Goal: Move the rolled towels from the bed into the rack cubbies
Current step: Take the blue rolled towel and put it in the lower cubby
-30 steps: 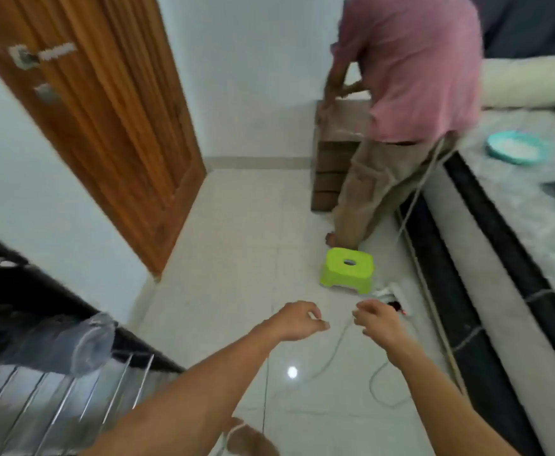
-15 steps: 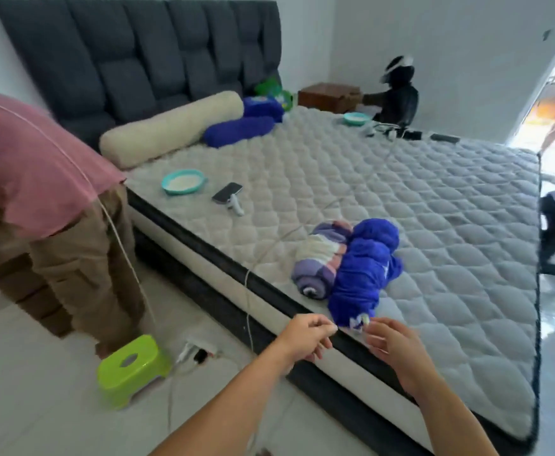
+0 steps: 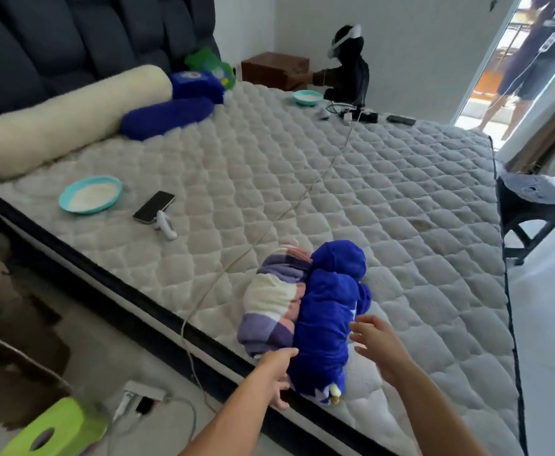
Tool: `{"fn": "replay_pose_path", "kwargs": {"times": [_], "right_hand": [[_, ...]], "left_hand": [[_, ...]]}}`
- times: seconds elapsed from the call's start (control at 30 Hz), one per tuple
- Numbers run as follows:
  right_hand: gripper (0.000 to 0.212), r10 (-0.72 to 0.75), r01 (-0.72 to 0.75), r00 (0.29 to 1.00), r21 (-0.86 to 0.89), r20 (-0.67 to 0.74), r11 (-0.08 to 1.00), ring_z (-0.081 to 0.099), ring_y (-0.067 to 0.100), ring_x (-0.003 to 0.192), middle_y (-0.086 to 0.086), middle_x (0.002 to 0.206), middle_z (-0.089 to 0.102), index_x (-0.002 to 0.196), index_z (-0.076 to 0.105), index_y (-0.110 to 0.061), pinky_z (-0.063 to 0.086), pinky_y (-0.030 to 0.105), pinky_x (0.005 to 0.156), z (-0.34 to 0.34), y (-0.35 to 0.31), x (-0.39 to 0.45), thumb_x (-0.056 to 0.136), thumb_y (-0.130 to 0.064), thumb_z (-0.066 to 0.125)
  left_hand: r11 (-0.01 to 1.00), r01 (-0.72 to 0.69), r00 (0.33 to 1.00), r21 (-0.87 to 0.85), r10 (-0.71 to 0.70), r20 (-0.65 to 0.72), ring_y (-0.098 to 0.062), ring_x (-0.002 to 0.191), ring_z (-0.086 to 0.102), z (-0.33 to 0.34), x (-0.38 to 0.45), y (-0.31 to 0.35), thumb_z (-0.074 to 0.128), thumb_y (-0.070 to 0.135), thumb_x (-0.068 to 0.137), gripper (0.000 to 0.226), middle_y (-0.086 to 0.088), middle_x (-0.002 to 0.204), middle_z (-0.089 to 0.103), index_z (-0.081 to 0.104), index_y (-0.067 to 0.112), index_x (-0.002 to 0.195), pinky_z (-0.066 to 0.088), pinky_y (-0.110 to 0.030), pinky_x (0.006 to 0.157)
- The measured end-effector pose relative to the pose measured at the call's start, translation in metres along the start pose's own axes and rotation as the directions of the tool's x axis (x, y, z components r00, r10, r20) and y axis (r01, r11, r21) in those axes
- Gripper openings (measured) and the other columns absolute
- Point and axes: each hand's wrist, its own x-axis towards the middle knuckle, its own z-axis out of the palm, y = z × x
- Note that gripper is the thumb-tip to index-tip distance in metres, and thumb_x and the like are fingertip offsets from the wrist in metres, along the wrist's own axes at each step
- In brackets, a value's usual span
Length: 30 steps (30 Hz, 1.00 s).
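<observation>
Two rolled towels lie side by side near the front edge of the bed [image 3: 319,179]. The blue rolled towel [image 3: 327,311] is on the right, the purple, white and pink striped towel [image 3: 271,307] on the left. My left hand [image 3: 277,373] touches the near left end of the blue towel, fingers curled at its side. My right hand [image 3: 376,343] hovers just right of the blue towel with fingers spread, holding nothing. The rack is out of view.
A teal bowl [image 3: 90,194], a phone [image 3: 154,206] and a white cable [image 3: 289,209] lie on the mattress. Cream and blue bolsters [image 3: 167,116] sit by the headboard. A green stool [image 3: 56,429] and power strip [image 3: 138,398] are on the floor; a black stool [image 3: 529,199] stands right.
My view swung from the floor and door round to the bed. Both hands moved forward to either side of the blue towel and the right hand spread apart.
</observation>
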Motion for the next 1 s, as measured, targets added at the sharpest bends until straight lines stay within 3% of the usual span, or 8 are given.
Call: {"fn": "replay_pose_path", "kwargs": {"times": [0.2,0.33,0.43,0.6,0.73,0.83,0.93,1.0], "right_hand": [[0.048,-0.001,-0.002,1.000,-0.259,-0.012,0.966,0.056,0.020,0.082,0.010,0.104,0.061,0.124,0.050,-0.013,0.049,0.039,0.078,-0.007,-0.030,0.066,0.080,-0.024,0.066],[0.054,-0.026,0.045,0.998,-0.433,0.049,0.900,0.054,0.025,0.099,0.013,0.122,0.053,0.130,0.043,-0.010,0.048,0.044,0.095,-0.017,-0.053,0.101,0.083,-0.023,0.064],[0.065,-0.062,0.102,0.994,-0.554,0.092,0.826,0.049,0.031,0.123,0.014,0.141,0.045,0.140,0.035,-0.010,0.043,0.045,0.103,-0.026,-0.065,0.131,0.084,-0.025,0.064],[0.083,-0.066,0.141,0.988,-0.655,0.138,0.742,0.045,0.034,0.129,0.015,0.147,0.038,0.146,0.026,-0.010,0.043,0.045,0.103,-0.028,-0.089,0.178,0.078,-0.032,0.070],[0.096,-0.115,0.179,0.984,-0.674,0.138,0.717,0.040,0.034,0.133,0.014,0.149,0.034,0.147,0.021,-0.009,0.039,0.048,0.107,-0.021,-0.099,0.206,0.074,-0.041,0.074],[0.100,-0.112,0.201,0.978,-0.677,0.174,0.708,0.038,0.034,0.135,0.013,0.152,0.031,0.149,0.018,-0.012,0.037,0.048,0.109,-0.015,-0.098,0.223,0.073,-0.046,0.073],[0.092,-0.050,0.183,0.978,-0.723,0.202,0.666,0.041,0.035,0.132,0.014,0.147,0.036,0.147,0.025,-0.014,0.039,0.045,0.106,-0.012,-0.094,0.235,0.075,-0.051,0.068],[0.082,-0.050,0.180,0.979,-0.731,0.196,0.658,0.049,0.035,0.124,0.016,0.140,0.045,0.143,0.033,-0.014,0.043,0.044,0.102,-0.011,-0.091,0.237,0.077,-0.052,0.064]], "left_hand": [[0.982,0.153,0.988,-0.111,-0.149,0.045,-0.039,0.143,0.026,0.020,0.034,0.029,0.062,0.042,0.086,0.090,-0.015,0.160,0.019,0.010,0.019,0.155,0.023,-0.070,0.107],[0.970,0.174,0.984,-0.168,-0.177,-0.002,-0.044,0.142,0.023,0.036,0.048,0.034,0.063,0.043,0.085,0.091,-0.016,0.160,0.014,0.008,0.019,0.154,0.027,-0.071,0.103],[0.965,0.185,0.981,-0.186,-0.191,-0.016,-0.049,0.139,0.025,0.045,0.054,0.035,0.065,0.046,0.084,0.090,-0.015,0.161,0.012,0.012,0.024,0.153,0.032,-0.072,0.099],[0.939,0.161,0.981,-0.304,-0.187,-0.059,-0.052,0.137,0.027,0.049,0.067,0.029,0.074,0.046,0.073,0.099,-0.013,0.160,0.016,0.017,0.028,0.151,0.041,-0.075,0.076],[0.915,0.175,0.977,-0.365,-0.207,-0.050,-0.053,0.132,0.035,0.052,0.076,0.022,0.079,0.049,0.062,0.107,-0.016,0.158,0.022,0.023,0.024,0.149,0.039,-0.077,0.084],[0.900,0.199,0.966,-0.388,-0.246,-0.075,-0.053,0.128,0.039,0.057,0.083,0.019,0.084,0.051,0.056,0.114,-0.017,0.156,0.025,0.024,0.022,0.148,0.048,-0.070,0.068],[0.887,0.190,0.966,-0.421,-0.246,-0.082,-0.053,0.128,0.039,0.059,0.098,0.015,0.091,0.046,0.037,0.124,-0.014,0.154,0.029,0.031,0.030,0.143,0.045,-0.075,0.075],[0.877,0.156,0.969,-0.454,-0.225,-0.102,-0.052,0.132,0.035,0.065,0.093,0.020,0.085,0.046,0.054,0.108,-0.013,0.157,0.025,0.029,0.030,0.145,0.042,-0.077,0.080]]}}
